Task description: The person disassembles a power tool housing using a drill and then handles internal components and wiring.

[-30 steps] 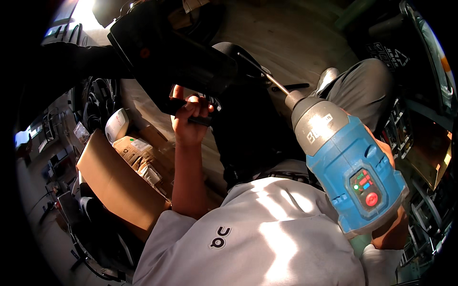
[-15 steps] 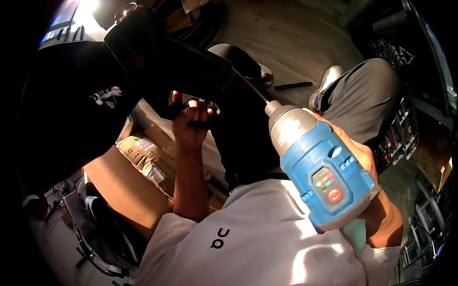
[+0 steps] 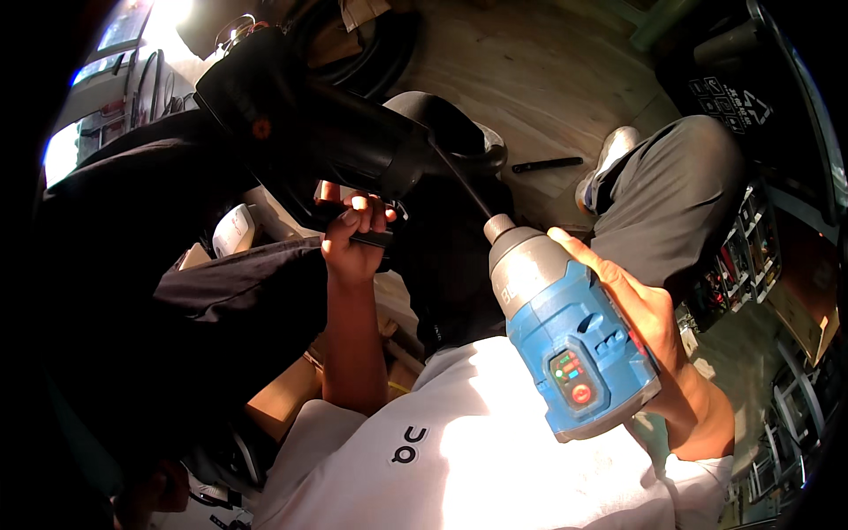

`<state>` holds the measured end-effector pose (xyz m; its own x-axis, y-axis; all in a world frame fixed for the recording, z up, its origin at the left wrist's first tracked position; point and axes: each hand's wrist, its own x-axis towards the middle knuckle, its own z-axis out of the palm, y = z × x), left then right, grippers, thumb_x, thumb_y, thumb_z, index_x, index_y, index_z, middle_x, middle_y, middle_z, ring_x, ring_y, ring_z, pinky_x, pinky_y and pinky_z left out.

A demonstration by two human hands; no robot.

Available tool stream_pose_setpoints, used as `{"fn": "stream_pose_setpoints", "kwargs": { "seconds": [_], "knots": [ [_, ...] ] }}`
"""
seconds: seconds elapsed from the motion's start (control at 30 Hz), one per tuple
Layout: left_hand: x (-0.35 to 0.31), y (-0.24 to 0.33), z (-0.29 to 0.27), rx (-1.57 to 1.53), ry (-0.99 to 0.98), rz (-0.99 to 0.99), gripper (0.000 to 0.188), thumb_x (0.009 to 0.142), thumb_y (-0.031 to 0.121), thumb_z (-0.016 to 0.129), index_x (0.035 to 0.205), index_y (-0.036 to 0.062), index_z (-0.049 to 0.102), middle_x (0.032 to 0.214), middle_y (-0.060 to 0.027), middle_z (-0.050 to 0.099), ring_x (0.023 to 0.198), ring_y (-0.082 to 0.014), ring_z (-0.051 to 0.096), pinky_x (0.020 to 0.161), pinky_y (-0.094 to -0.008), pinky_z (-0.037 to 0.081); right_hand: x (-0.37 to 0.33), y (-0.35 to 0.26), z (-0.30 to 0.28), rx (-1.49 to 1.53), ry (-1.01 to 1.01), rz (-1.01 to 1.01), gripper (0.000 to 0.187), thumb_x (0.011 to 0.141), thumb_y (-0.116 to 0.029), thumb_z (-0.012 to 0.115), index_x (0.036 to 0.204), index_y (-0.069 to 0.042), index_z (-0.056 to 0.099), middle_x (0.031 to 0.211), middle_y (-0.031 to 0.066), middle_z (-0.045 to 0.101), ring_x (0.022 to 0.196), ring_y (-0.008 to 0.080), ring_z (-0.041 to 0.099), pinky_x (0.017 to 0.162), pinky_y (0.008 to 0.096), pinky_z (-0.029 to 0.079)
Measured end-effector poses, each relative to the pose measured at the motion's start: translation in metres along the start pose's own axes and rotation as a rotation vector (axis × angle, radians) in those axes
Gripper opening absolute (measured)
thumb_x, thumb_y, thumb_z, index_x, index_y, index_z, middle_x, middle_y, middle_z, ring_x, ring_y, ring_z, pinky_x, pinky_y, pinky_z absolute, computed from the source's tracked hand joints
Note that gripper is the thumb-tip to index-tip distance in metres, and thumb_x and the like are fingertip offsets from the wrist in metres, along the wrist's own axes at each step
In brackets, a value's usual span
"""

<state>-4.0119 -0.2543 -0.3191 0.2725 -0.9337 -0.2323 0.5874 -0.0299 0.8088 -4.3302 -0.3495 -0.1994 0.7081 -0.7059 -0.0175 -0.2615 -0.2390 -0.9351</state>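
Note:
My right hand [image 3: 649, 309] is wrapped round a blue and grey cordless impact driver [image 3: 565, 327], with small lights lit on its panel. A long thin bit [image 3: 465, 187] runs from its chuck up to the end of a thick black tubular part [image 3: 353, 132]. This part carries a round orange mark; whether the bit's tip sits inside it I cannot tell. Below the tube, my left hand [image 3: 358, 234] has its fingers curled round a dark bar [image 3: 375, 238] that seems joined to the tube. Shadow hides most of that joint.
A person in dark clothing [image 3: 238, 283] is close at my left, a hand [image 3: 155, 495] low down. On the floor lies a black strip-like tool [image 3: 548, 164]. A black bin [image 3: 733, 88] stands far right, racks of small parts [image 3: 742, 238] below it. Cardboard [image 3: 287, 393] lies at left.
The impact driver has shifted slightly left and down with my right hand. At the left, the dark clothing has moved across the cardboard box and covers most of it. My left hand keeps its grip.

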Motion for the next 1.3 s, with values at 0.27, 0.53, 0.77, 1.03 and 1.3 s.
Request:
{"fn": "stream_pose_setpoints", "kwargs": {
  "seconds": [0.27,0.53,0.77,1.03,1.3],
  "knots": [
    [0.001,0.001,0.013,-0.035,-0.011,0.044,0.019,0.082,0.012,0.058,0.098,0.0093,0.047,0.069,0.0003,0.047,0.069,-0.0153,0.053,0.078,-0.0381,0.050,-0.013,-0.001,-0.004,0.231,0.060,0.095,0.065,0.079,-0.010,0.065,0.138,0.007,0.043,0.112,0.0246,0.063,0.085,0.0282,0.070,0.074,0.0334,0.058],
    [0.002,-0.001,0.017,-0.069,0.061,0.048,0.042,0.077,0.007,0.059,0.116,0.0088,0.046,0.068,-0.0007,0.048,0.065,-0.0175,0.054,0.076,-0.0412,0.051,0.036,0.025,0.024,-0.108,0.267,-0.130,0.086,0.070,-0.023,0.078,0.145,-0.010,0.037,0.133,0.0159,0.055,0.098,0.0320,0.067,0.078,0.0363,0.058],
    [0.002,0.007,0.024,-0.010,0.082,0.015,0.060,0.072,0.009,0.058,0.131,0.0135,0.045,0.067,-0.0005,0.046,0.064,-0.0168,0.051,0.075,-0.0412,0.050,0.084,0.054,0.094,-0.108,0.353,-0.075,0.088,0.074,-0.022,0.075,0.150,-0.016,0.029,0.130,0.0164,0.055,0.104,0.0350,0.063,0.083,0.0432,0.054],
    [-0.007,0.014,0.043,-0.012,0.169,0.037,0.068,0.076,0.005,0.060,0.140,0.0015,0.036,0.081,-0.0037,0.056,0.080,-0.0161,0.056,0.081,-0.0319,0.049,0.128,0.057,0.085,-0.127,0.266,-0.227,0.080,0.075,-0.017,0.073,0.146,-0.011,0.036,0.136,0.0163,0.052,0.115,0.0315,0.059,0.093,0.0401,0.051],
    [-0.018,0.072,0.082,0.967,0.574,0.299,0.094,0.084,0.041,0.074,0.149,-0.0012,0.020,0.152,-0.0190,0.020,0.135,-0.0325,0.036,0.109,-0.0450,0.035,0.130,0.056,0.090,-0.086,0.301,-0.221,0.081,0.076,-0.018,0.073,0.147,-0.012,0.034,0.135,0.0136,0.054,0.115,0.0323,0.059,0.091,0.0394,0.053]
  ]
}}
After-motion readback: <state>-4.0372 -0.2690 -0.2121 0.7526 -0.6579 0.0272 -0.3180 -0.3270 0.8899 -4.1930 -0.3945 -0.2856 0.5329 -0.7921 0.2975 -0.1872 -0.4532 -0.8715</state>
